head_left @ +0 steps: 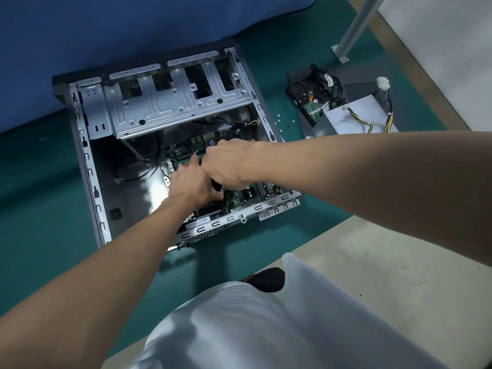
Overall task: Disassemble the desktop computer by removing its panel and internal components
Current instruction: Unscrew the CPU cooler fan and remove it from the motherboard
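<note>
Green mat (pixel 40 182) covered the bench, with a blue cover (pixel 80 35) bunched along the far side and pale floor (pixel 372 262) at the near right. Computer case (pixel 90 166) lay on its side mid-mat, open face up, side panel off. Drive cage (pixel 159 107) sat bare across the far end of the case, bays vacant. Motherboard (pixel 239 201) was seated in the bottom, toward the near-right corner, loose black cables trailing beside it. Both hands were inside the case over the board, touching each other. Right hand (pixel 229 163) was fisted, knuckles up, fingers curled round a dark object (pixel 216 185) that poked out below it; could not tell what it was. Left hand (pixel 190 187) sat just under and left of it, palm down, fingertips reaching toward the board's far edge; the right hand hid its grip, so could not tell if it held anything. Right of the case: side panel (pixel 356 83) flat on the mat, hard drive (pixel 303 97) and power supply (pixel 346 121) resting on it, wires splayed. Screws (pixel 279 120) were scattered between case and panel. White post (pixel 358 25) stood at far right. White shirt (pixel 266 328) filled the bottom of view.
</note>
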